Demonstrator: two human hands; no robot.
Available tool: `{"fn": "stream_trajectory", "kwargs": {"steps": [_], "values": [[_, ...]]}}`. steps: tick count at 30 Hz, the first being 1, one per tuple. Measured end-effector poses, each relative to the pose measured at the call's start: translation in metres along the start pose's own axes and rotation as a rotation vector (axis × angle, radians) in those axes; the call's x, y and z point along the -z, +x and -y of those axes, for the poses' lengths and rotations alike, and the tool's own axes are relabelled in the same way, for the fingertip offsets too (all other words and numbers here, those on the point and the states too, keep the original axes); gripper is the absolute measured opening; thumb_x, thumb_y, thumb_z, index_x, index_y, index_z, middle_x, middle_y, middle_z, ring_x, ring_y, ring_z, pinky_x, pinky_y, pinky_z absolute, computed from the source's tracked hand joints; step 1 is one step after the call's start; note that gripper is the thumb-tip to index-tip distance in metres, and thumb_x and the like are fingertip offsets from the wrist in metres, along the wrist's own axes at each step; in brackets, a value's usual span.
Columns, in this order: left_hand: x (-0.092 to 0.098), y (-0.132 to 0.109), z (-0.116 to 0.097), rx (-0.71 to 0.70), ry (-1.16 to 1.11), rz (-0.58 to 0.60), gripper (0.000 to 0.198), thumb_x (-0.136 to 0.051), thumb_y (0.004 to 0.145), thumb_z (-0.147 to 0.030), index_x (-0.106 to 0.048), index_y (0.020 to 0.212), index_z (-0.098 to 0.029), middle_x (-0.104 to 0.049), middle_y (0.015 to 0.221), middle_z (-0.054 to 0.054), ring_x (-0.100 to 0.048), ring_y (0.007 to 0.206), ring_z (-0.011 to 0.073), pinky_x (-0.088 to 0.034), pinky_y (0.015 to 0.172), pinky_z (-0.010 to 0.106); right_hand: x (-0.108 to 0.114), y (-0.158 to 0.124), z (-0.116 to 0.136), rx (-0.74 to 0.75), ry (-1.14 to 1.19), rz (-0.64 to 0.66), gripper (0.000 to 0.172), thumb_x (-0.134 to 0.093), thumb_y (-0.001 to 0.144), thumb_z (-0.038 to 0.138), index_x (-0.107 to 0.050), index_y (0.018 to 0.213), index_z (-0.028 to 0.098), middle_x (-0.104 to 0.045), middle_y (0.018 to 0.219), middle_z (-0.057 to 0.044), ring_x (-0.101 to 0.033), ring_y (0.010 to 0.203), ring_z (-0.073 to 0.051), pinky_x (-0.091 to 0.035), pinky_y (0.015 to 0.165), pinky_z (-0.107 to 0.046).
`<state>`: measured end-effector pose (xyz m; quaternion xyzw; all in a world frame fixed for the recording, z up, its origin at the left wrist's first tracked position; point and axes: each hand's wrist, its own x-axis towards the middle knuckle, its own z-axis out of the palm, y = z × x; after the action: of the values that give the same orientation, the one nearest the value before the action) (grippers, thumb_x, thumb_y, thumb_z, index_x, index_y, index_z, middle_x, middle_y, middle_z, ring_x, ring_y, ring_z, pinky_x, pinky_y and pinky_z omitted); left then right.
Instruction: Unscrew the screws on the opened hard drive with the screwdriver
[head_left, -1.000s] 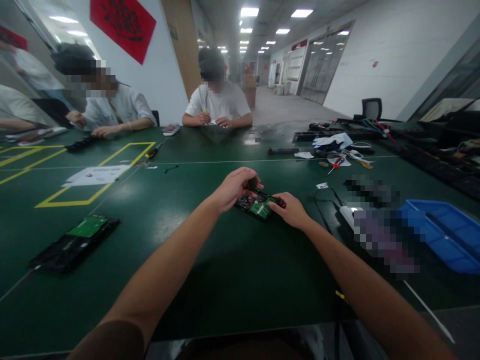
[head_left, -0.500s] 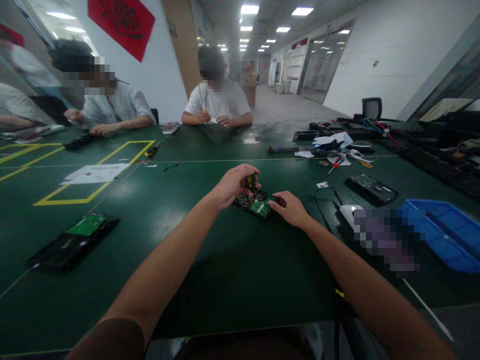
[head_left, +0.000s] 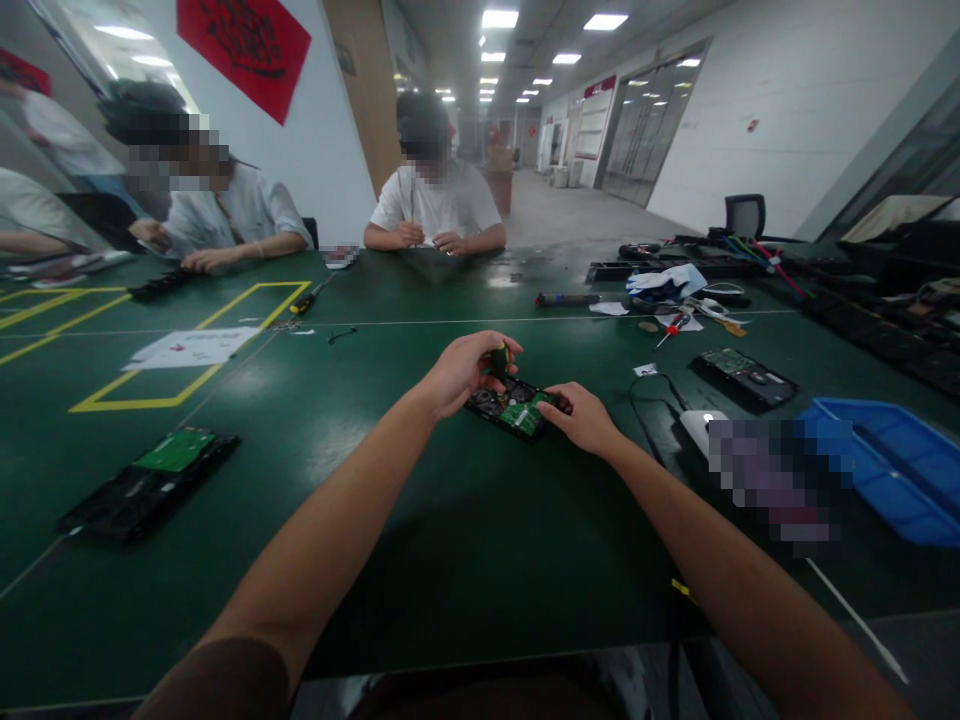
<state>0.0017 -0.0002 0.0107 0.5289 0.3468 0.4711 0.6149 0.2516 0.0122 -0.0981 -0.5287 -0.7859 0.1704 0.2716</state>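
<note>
In the middle of the green table lies a black-framed unit that looks like a hard drive (head_left: 529, 413), with a green circuit board facing up. My left hand (head_left: 461, 378) is closed round a screwdriver (head_left: 499, 362) with a black and yellow handle. It stands nearly upright over the unit's far part; its tip is hidden by the fingers and the unit. At the unit's right end, my right hand (head_left: 583, 418) grips the edge between thumb and fingers.
Similar units lie at the left (head_left: 161, 475) and right (head_left: 742, 377). A blue plastic tray (head_left: 892, 470) sits far right, beside a partly blurred white object (head_left: 697, 430). Beyond are a red screwdriver (head_left: 673, 326), a glove (head_left: 664, 283) and paper sheets (head_left: 187, 347). Two people work across the table.
The screwdriver handle has turned a little in my left hand, its yellow marks now facing differently. My right hand and the unit stay where they were.
</note>
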Motion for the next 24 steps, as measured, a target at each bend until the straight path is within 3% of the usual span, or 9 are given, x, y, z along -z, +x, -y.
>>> {"fn": "stream_trajectory", "kwargs": {"steps": [7, 17, 24], "values": [[0.0018, 0.0022, 0.0021, 0.001, -0.064, 0.019, 0.016, -0.054, 0.088, -0.03, -0.062, 0.094, -0.017, -0.067, 0.084, 0.008, -0.068, 0.084, 0.022, -0.057, 0.064, 0.033, -0.0007, -0.0002, -0.0016, 0.004, -0.007, -0.001, 0.04, -0.064, 0.094, 0.05, -0.07, 0.119, 0.018, -0.067, 0.109, -0.01, -0.061, 0.085, -0.019, -0.047, 0.074, -0.031], [-0.0007, 0.0047, 0.0099, -0.057, -0.01, 0.016, 0.025, -0.059, 0.093, -0.042, -0.063, 0.093, -0.017, -0.066, 0.085, 0.008, -0.065, 0.082, 0.0189, -0.055, 0.064, 0.028, -0.0001, -0.0006, 0.0011, 0.005, -0.008, -0.014, 0.038, -0.064, 0.094, 0.047, -0.07, 0.118, 0.019, -0.067, 0.106, -0.009, -0.061, 0.084, -0.019, -0.047, 0.075, -0.031], [-0.0014, 0.0007, 0.0056, -0.061, 0.022, 0.061, 0.022, -0.061, 0.091, -0.039, -0.064, 0.088, -0.017, -0.063, 0.087, 0.007, -0.062, 0.085, 0.018, -0.053, 0.063, 0.026, 0.0003, -0.0005, 0.002, 0.002, 0.001, -0.006, 0.038, -0.064, 0.094, 0.047, -0.07, 0.118, 0.018, -0.067, 0.106, -0.009, -0.061, 0.085, -0.019, -0.047, 0.076, -0.031]]}}
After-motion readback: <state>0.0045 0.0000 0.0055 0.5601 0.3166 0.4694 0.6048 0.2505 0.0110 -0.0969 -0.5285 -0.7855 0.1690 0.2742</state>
